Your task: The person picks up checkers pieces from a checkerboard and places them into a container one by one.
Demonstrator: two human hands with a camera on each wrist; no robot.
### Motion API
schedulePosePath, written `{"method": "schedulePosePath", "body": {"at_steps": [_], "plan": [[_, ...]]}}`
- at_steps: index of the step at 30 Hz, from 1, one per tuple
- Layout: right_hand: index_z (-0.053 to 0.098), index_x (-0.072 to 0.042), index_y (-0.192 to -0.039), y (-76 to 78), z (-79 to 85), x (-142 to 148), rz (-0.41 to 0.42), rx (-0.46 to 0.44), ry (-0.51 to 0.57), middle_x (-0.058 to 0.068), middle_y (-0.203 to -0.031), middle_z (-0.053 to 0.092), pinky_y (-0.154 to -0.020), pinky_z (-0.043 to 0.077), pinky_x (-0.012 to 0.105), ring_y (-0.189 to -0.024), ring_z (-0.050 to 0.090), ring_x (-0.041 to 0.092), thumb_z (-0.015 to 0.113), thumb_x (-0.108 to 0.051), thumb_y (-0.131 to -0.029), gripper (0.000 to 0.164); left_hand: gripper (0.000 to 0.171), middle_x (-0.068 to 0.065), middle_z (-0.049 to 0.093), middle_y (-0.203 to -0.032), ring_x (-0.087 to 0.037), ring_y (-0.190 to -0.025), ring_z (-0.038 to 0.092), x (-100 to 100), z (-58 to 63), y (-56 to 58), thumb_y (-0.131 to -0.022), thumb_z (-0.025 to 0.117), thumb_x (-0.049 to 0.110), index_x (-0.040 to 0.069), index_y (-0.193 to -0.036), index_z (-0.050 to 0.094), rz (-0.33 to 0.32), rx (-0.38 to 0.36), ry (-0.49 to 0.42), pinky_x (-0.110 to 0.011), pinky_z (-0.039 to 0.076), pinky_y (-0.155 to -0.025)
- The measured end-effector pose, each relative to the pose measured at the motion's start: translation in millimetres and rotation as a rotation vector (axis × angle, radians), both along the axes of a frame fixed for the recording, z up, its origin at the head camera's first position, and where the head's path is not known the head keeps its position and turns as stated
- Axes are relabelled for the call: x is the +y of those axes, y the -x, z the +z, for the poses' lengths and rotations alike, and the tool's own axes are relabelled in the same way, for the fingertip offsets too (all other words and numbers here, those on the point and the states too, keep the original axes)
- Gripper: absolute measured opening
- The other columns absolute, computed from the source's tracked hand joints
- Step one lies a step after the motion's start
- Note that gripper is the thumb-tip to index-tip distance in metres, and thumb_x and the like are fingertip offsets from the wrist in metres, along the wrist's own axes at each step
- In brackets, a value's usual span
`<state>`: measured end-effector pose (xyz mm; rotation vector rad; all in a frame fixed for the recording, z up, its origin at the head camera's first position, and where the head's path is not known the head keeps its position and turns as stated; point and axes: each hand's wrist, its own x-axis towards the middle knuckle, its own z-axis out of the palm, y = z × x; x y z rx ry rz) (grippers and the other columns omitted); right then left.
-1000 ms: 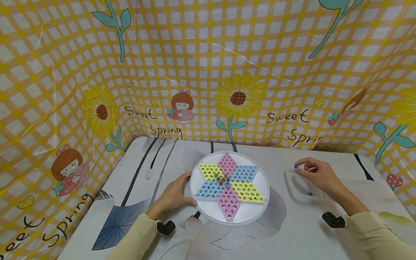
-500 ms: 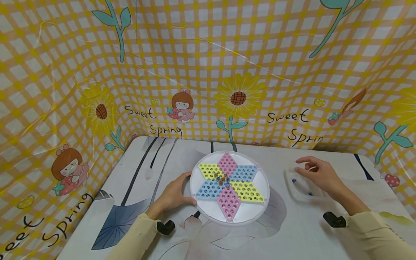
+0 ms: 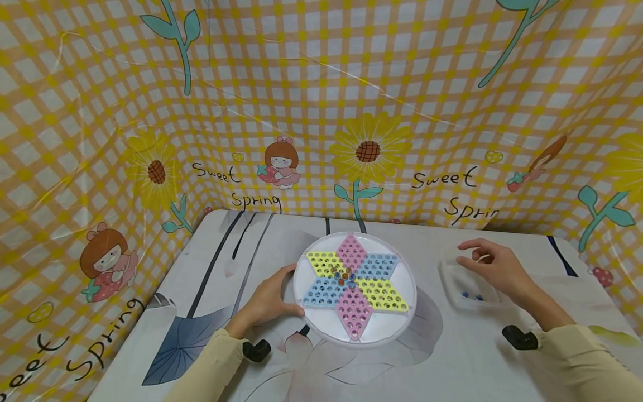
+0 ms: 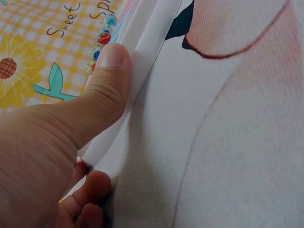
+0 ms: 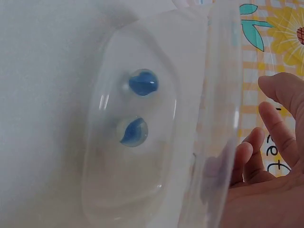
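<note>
white plastic round game board sits at the middle of the table, a six-pointed star of pink, yellow and blue perforated diamonds on its face, a small cluster of glass marbles in the star's centre. left hand grips the board's left rim: in the left wrist view the thumb lies flat on top of the raised white edge and the curled fingers tuck under it, so the rim is pinched between them. marbles show just beyond the thumb tip. right of the board, well apart from its rim, a clear plastic tray holds two blue marbles; the right wrist view shows both resting side by side on the tray floor, close together, whether touching cannot be told. right hand hovers over the tray's far right edge, fingers loosely spread and relaxed, holding nothing, fingertips just outside the clear wall. bare tabletop lies between board and tray, and more toward the far edge of the table behind the board. near side of the board: a small black object by the left sleeve, another by the right sleeve. checked yellow cloth walls in the table on three sides, close against its far and side edges.
</note>
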<state>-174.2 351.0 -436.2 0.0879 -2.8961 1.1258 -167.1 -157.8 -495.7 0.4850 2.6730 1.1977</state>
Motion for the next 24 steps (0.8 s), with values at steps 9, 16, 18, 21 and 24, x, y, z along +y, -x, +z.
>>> {"method": "schedulePosePath", "body": {"at_steps": [9,16,18,21,24], "plan": [[0.063,-0.006,-0.129,0.6,13.5,-2,0.044,0.005,-0.015,0.012,-0.100,0.052,-0.060,0.045,0.026,-0.079,0.053,0.018,0.070,-0.035,-0.099,0.043,0.109,-0.016,0.043,-0.158,-0.035,-0.145,0.041,0,1.3,-0.6,-0.067,0.098,0.028,0.007,-0.156,0.038,0.005,-0.004,0.006,-0.056,0.034,-0.116],[0.064,-0.009,-0.127,2.0,26.0,-8,0.074,0.024,-0.019,0.011,-0.099,0.052,-0.062,0.048,0.026,-0.081,0.054,0.019,0.071,-0.036,-0.098,0.040,0.110,-0.017,0.043,-0.158,-0.036,-0.145,0.040,0,1.2,-0.6,-0.067,0.098,0.029,0.007,-0.156,0.038,0.002,0.004,0.012,-0.056,0.034,-0.116],[0.065,-0.010,-0.125,2.3,29.1,-11,0.086,0.040,-0.018,0.010,-0.099,0.052,-0.061,0.048,0.026,-0.080,0.054,0.019,0.072,-0.035,-0.098,0.038,0.110,-0.017,0.043,-0.158,-0.036,-0.145,0.040,0,1.1,-0.7,-0.066,0.098,0.029,0.007,-0.156,0.038,0.003,0.003,0.010,-0.056,0.034,-0.116],[0.065,-0.011,-0.124,3.7,33.0,-16,0.108,0.058,-0.018,0.010,-0.098,0.053,-0.062,0.047,0.026,-0.080,0.055,0.019,0.073,-0.033,-0.097,0.035,0.110,-0.017,0.043,-0.158,-0.036,-0.145,0.041,0,0.6,-0.6,-0.066,0.098,0.030,0.007,-0.156,0.038,0.002,0.004,0.009,-0.056,0.034,-0.116],[0.065,-0.012,-0.125,5.1,36.5,-20,0.120,0.053,-0.014,0.010,-0.100,0.054,-0.063,0.048,0.027,-0.082,0.055,0.020,0.073,-0.033,-0.097,0.035,0.110,-0.017,0.043,-0.158,-0.035,-0.144,0.041,0,0.3,-0.5,-0.066,0.098,0.030,0.007,-0.156,0.038,0.001,0.005,0.006,-0.056,0.034,-0.116]]}}
